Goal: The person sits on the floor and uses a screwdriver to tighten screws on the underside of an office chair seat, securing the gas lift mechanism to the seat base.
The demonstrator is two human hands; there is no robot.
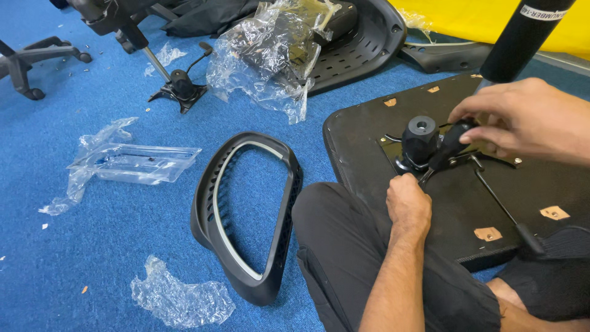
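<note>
screwdriver [444,150] tip hidden behind left hand [407,206], black cylinder [522,37] cut off by top edge

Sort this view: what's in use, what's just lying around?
In use: right hand on screwdriver; left hand at its tip; mechanism plate; seat base.
Lying about: backrest frame, plastic wrap, hardware bag, gas cylinder.

Two hands showing: left hand [407,206], right hand [522,117]. One upturned seat pan [455,203] lying on the blue carpet [92,246], one tilt mechanism [424,144] sitting on it. One screwdriver [445,147]. One black backrest frame [246,215]. One spare mechanism with gas lift [175,83]. One hardware bag [135,163]. Three loose plastic wraps showing: one large [270,55], two crumpled scraps [181,301] [165,56]. One chair base [31,61] partly showing.
</note>
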